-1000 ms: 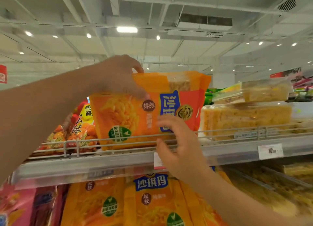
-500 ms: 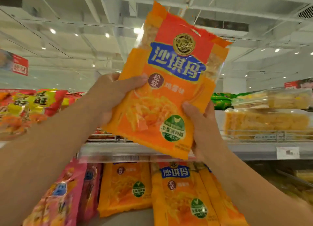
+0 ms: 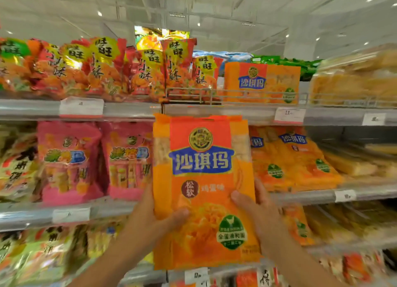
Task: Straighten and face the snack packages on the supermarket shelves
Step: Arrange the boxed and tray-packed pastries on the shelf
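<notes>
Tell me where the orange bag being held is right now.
In the head view, the orange bag is upright at centre, gripped by the left hand and right hand, in front of the middle shelf.

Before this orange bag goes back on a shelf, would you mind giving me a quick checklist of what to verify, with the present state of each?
1. Hold: left hand and right hand each grip a lower side of the orange bag, thumbs on its front. Ok.
2. Facing: label front toward the camera. Ok.
3. Orientation: bag upright, logo on top. Ok.
4. Matching stock: same orange bags lie on the middle shelf to the right, another on the top shelf. Ok.
5. Free slot for it: hidden behind the bag. Cannot tell.
6. Neighbours' alignment: middle-shelf orange bags lean back, not upright. Not ok.
</notes>
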